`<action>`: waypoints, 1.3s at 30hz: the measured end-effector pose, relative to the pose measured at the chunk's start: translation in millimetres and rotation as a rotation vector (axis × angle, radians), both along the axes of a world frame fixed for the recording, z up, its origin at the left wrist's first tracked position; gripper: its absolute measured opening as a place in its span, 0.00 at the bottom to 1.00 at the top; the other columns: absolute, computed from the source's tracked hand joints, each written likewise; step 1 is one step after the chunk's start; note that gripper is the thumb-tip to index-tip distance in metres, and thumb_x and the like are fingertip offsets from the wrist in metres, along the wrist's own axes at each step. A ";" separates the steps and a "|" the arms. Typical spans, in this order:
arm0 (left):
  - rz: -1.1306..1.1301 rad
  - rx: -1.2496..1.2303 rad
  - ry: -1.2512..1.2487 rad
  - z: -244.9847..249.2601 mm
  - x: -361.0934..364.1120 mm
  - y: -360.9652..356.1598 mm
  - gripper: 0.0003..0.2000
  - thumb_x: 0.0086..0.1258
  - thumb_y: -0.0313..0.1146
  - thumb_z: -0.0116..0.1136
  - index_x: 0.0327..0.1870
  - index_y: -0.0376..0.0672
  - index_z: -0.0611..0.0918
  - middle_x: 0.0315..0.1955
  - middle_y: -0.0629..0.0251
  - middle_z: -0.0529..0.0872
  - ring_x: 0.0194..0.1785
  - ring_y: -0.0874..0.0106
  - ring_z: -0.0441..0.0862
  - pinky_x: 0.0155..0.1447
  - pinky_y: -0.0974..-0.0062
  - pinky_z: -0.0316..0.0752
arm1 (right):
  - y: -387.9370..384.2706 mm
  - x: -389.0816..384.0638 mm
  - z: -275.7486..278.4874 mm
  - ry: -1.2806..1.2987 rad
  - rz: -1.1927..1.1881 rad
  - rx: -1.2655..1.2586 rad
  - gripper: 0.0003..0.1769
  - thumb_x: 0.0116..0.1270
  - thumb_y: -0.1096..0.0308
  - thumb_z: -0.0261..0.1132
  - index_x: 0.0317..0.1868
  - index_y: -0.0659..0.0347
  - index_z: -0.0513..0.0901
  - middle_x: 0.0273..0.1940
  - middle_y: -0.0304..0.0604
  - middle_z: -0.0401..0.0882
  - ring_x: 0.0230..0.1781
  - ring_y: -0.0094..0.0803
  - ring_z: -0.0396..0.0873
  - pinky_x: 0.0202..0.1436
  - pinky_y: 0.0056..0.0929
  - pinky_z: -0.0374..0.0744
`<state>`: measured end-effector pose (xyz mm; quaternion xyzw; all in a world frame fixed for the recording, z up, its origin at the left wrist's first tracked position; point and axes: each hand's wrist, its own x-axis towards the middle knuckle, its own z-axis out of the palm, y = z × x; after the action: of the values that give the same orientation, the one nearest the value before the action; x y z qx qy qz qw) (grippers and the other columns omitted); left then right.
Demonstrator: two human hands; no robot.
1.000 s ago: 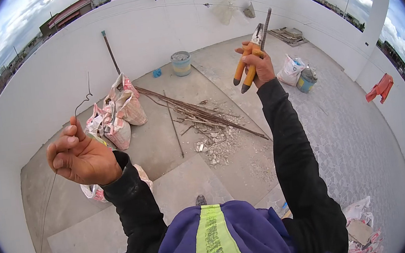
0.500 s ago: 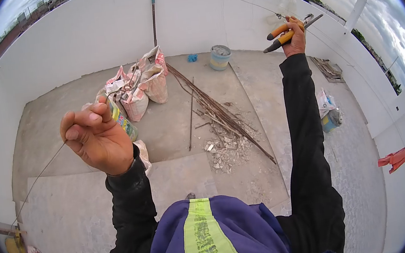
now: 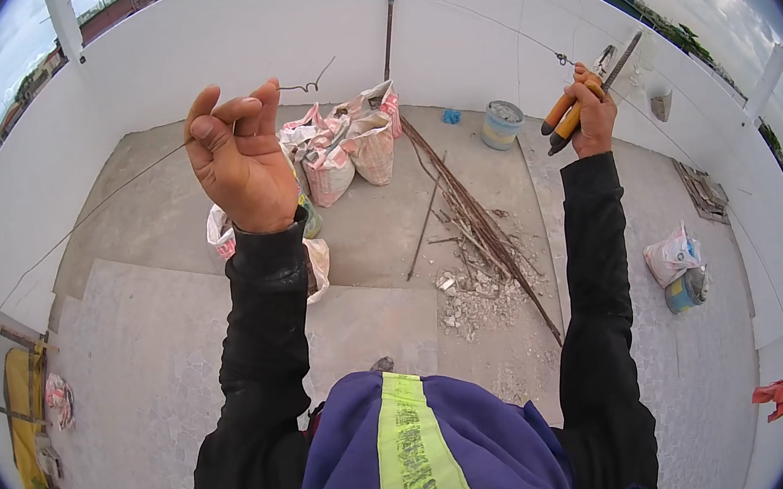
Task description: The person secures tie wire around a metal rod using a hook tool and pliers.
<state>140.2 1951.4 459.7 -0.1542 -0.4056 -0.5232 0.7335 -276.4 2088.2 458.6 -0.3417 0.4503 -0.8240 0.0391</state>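
Note:
My left hand (image 3: 242,160) is raised, its fingers pinched on a thin wire (image 3: 115,187). That wire slopes down to the lower left, and its bent, curled end (image 3: 308,87) sticks out past my fingers to the right. Held up at the right, my right hand (image 3: 595,115) is closed around pliers (image 3: 567,120) with orange and black handles. Their dark jaws point up and to the right. Just beyond that hand is a twisted loop (image 3: 564,59) in another wire, which stretches up and left in front of the white wall (image 3: 290,34).
Filled sacks (image 3: 371,145) stand by the wall, near a blue bucket (image 3: 502,126). Rusty bars (image 3: 474,206) lie across the floor beside broken rubble (image 3: 475,298). To the right are another bucket (image 3: 685,291) with a plastic bag (image 3: 671,253) and a red cloth (image 3: 782,396).
My left hand has moved up and right with the wire, its curled end now showing clearly. My right hand sits slightly lower and farther right, the pliers tilted more upright. The whole view has shifted.

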 end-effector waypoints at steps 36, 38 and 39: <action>0.392 1.191 -0.760 -310.9 96.5 -5.8 0.19 0.81 0.44 0.42 0.38 0.42 0.83 0.31 0.67 0.82 0.36 0.74 0.77 0.44 0.74 0.72 | -79.2 391.0 -302.3 -0.025 1.324 1.001 0.23 0.61 0.70 0.69 0.55 0.70 0.75 0.45 0.45 0.81 0.41 0.31 0.80 0.46 0.30 0.79; 0.185 1.327 -0.581 -309.3 103.3 -6.6 0.17 0.81 0.44 0.41 0.41 0.44 0.79 0.26 0.68 0.78 0.25 0.76 0.74 0.31 0.74 0.73 | -84.5 387.3 -282.1 -0.094 1.409 1.011 0.27 0.66 0.69 0.67 0.62 0.75 0.71 0.50 0.49 0.81 0.46 0.30 0.81 0.48 0.26 0.80; 0.069 1.375 -0.393 -300.7 106.9 -3.4 0.15 0.82 0.47 0.42 0.44 0.44 0.73 0.22 0.69 0.72 0.20 0.77 0.68 0.24 0.77 0.68 | -91.2 379.4 -283.0 -0.075 1.492 1.018 0.28 0.68 0.67 0.66 0.64 0.72 0.71 0.49 0.48 0.81 0.46 0.29 0.81 0.48 0.24 0.79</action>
<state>247.1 1947.9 158.9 0.4530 -0.1134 -0.6549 0.5942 103.0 1997.0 175.6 -0.4591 0.4202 -0.2961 0.7246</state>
